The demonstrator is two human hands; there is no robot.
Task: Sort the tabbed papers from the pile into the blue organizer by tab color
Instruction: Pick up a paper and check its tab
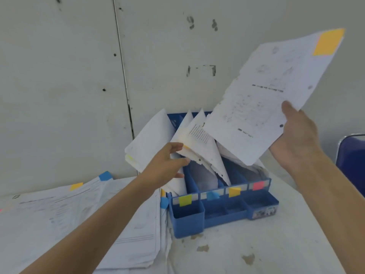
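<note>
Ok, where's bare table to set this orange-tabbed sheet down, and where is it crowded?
Bare table lies in front of the blue organizer and to its right, below the right hand holding the orange-tabbed sheet. Crowded: the paper pile fills the left side up against the organizer, and its slots are stuffed where the left hand reaches.

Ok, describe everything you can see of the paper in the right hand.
The orange-tabbed paper is a white printed sheet, perhaps several together, with a ragged left edge and dark dots like punch holes near its right edge. An orange tab marks its far upper corner. The right hand pinches its right edge, thumb on top, holding it tilted in the air above the blue organizer.
</note>
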